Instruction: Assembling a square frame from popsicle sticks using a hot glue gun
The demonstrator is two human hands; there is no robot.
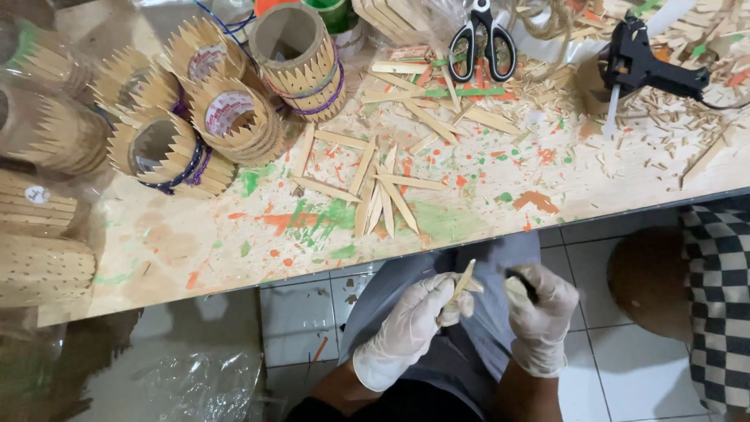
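Paint-splashed pale wooden worktop (195, 242) is filling the upper frame, its near edge running above the lap of the person wearing the camera. White tiled floor (594, 359) is showing below, with crumpled clear plastic (187, 375) lying at lower left. At the right edge, a co-worker's black-and-white checked garment (715, 305) and a round brown stool seat (644, 281) are sitting close by.

Along the worktop's left edge and far-left corner, round holders clad in pointed pale sticks (226, 117) are clustering, several banded with purple cord. Near the far edge, black-handled scissors (483, 43) and a black glue gun (652, 62) are lying among wood shavings. Loose pointed sticks (383, 191) are fanning out mid-worktop.

Below the near edge, over the lap, the left hand (414, 324), in a white glove, is pinching a slim pale wooden stick (463, 280) upright between fingertips. The right hand (541, 316), also gloved, is closing round a small dark-handled tool (522, 283), probably a blade, though the view is too small to be sure.

Judged step: trimming the stick's tip to a point. The next stroke is calling for a firm pinch low on the stick and a cut directed away from the left fingers.
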